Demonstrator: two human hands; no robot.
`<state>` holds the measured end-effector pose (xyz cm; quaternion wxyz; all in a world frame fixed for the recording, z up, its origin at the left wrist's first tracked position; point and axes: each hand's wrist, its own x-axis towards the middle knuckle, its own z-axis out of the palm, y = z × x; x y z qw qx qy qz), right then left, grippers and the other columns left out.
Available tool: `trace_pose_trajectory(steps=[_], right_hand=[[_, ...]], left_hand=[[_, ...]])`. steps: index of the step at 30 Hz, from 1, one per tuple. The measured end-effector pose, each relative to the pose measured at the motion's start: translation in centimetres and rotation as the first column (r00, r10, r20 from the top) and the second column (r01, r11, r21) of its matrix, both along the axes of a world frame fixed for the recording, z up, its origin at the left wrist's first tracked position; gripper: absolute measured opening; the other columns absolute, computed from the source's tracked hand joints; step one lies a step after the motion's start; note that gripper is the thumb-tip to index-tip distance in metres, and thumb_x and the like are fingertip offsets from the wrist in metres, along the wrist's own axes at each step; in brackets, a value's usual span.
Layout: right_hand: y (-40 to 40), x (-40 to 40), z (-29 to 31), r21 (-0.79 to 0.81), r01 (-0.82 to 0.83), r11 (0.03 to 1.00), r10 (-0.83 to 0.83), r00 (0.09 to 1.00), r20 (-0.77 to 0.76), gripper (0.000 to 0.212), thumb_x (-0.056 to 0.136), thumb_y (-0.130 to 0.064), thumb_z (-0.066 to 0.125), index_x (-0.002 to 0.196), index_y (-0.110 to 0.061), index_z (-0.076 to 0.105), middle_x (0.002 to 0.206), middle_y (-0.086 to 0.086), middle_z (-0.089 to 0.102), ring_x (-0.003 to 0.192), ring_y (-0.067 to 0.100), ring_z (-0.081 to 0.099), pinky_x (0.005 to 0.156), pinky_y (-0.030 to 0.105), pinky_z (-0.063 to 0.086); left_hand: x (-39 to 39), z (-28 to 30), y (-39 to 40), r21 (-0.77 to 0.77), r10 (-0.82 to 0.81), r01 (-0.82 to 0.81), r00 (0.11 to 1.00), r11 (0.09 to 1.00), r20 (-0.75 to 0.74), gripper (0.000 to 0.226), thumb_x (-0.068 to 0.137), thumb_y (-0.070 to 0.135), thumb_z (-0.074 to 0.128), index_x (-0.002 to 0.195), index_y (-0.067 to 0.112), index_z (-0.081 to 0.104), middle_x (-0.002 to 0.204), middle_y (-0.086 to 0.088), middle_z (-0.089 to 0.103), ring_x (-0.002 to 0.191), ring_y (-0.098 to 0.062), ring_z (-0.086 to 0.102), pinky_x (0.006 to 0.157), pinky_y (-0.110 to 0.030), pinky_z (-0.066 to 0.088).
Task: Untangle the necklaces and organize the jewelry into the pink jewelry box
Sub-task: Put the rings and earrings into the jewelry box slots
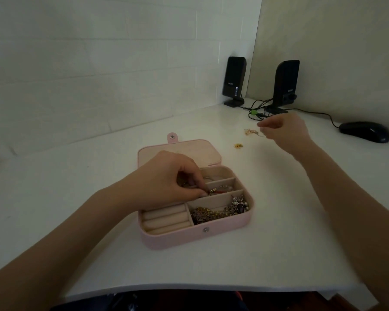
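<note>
The pink jewelry box (177,237) lies open at the middle of the white table, lid flat behind it. My left hand (166,180) reaches into its middle compartment and pinches a red and gold piece (218,190). A heap of gold and silver chains (213,213) with a dark pendant fills the front right compartment. Ring rolls (164,218) occupy the front left. My right hand (285,129) hovers over the table with loosely curled fingers beside a thin gold chain (249,132). A small gold piece (238,145) lies nearer the box.
Two black speakers (234,81) (285,86) stand in the back corner with tangled cables (257,111). A black mouse (365,132) sits at the far right. The table's front edge (211,286) runs below the box.
</note>
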<state>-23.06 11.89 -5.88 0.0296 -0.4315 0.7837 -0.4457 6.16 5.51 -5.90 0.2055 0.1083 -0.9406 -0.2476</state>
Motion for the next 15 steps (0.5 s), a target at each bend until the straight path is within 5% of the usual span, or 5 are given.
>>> trace_pose_trajectory(steps=[7, 15], right_hand=[[-2.6, -1.5, -2.5, 0.035, 0.076, 0.996, -0.073, 0.993, -0.093, 0.031, 0.092, -0.011, 0.058, 0.122, -0.011, 0.063, 0.126, 0.011, 0.063, 0.116, 0.021, 0.056, 0.097, 0.021, 0.035], [-5.6, -2.3, -3.3, 0.281, -0.01, 0.96, 0.082, 0.966, -0.245, 0.042, 0.098, -0.023, 0.047, 0.139, -0.013, 0.046, 0.148, 0.01, 0.041, 0.137, 0.027, 0.035, 0.113, 0.033, 0.023]], left_hand=[[0.1, 0.2, 0.0, 0.062, 0.015, -0.016, 1.0, 0.998, 0.019, 0.022, 0.069, 0.017, 0.082, 0.072, 0.035, 0.071, 0.076, 0.003, 0.071, 0.074, -0.011, 0.064, 0.074, -0.042, 0.052], [0.1, 0.1, -0.2, 0.074, 0.014, -0.016, 0.999, 0.997, 0.038, 0.017, 0.069, 0.021, 0.082, 0.075, 0.032, 0.071, 0.077, 0.007, 0.07, 0.076, -0.007, 0.063, 0.074, -0.038, 0.051]])
